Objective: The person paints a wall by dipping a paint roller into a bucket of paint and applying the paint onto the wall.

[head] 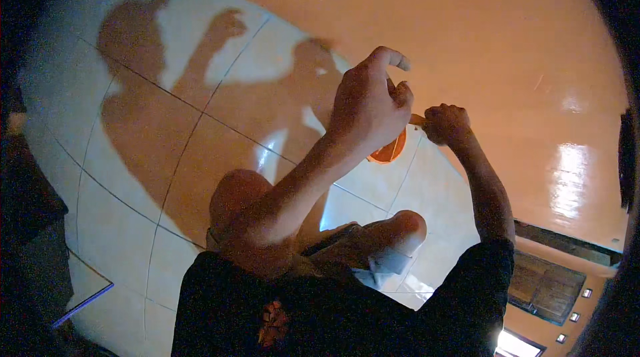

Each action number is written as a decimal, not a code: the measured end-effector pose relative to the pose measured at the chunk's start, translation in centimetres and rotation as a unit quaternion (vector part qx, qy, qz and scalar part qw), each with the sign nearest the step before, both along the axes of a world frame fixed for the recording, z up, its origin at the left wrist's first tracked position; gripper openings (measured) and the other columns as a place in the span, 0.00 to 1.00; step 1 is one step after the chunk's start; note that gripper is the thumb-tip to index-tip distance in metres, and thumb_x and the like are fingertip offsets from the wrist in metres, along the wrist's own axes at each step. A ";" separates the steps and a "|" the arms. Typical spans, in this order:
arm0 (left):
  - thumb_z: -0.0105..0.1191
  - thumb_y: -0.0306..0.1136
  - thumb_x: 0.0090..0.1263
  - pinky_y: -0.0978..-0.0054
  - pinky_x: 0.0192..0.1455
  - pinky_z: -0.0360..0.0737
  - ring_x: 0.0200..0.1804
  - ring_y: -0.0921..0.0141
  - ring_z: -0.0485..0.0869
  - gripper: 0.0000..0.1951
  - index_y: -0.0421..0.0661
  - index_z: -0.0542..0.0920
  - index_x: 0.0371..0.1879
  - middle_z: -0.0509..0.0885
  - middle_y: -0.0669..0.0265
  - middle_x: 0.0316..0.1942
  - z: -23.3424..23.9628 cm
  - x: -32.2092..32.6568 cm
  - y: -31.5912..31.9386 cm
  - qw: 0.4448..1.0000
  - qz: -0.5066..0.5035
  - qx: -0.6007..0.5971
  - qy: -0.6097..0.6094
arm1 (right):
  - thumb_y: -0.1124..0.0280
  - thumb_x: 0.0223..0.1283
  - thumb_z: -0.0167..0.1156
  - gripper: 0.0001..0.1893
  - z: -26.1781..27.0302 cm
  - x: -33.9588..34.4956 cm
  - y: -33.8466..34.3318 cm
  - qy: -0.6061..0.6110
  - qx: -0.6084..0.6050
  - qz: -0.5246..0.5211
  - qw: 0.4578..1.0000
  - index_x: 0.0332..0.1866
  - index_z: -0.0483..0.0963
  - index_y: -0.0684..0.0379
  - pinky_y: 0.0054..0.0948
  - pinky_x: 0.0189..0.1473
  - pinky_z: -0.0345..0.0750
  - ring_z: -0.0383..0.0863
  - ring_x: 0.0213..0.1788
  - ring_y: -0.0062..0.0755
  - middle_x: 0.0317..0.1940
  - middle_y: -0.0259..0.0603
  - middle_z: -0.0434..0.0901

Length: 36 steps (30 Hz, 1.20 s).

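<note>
My left hand (375,99) is raised near the middle of the view, index finger and thumb curved and apart, with no object visible between them. To its right, my right hand (447,124) is closed on a narrow orange-brown object (417,119), whose kind I cannot tell. One end of that object points towards my left hand. Below my left hand, a round orange container (391,149) shows partly on the tiled floor (370,189). My left hand and wrist hide much of it.
My bent knees lie below my arms. A glossy orange wall (500,57) rises close beyond my right hand. Shadows fall across the floor at the left. A dark-edged corner (111,285) stands at the lower left, and a dark wooden panel (547,282) at the lower right.
</note>
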State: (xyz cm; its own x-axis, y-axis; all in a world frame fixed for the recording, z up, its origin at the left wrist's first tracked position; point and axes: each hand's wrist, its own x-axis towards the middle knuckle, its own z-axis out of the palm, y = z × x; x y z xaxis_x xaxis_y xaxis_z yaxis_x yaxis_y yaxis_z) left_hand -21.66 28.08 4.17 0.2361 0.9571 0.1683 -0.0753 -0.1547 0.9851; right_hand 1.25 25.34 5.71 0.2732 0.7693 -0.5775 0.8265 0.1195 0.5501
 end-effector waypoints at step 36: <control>0.59 0.26 0.59 0.61 0.35 0.79 0.29 0.57 0.83 0.13 0.43 0.75 0.43 0.81 0.55 0.22 0.6 0.8 -2.4 0.997 -0.070 0.010 0.040 | 0.57 0.51 0.62 0.14 -0.8 -1.4 1.2 -0.013 0.011 -0.009 1.000 0.39 0.82 0.54 0.44 0.45 0.80 0.85 0.44 0.44 0.39 0.45 0.85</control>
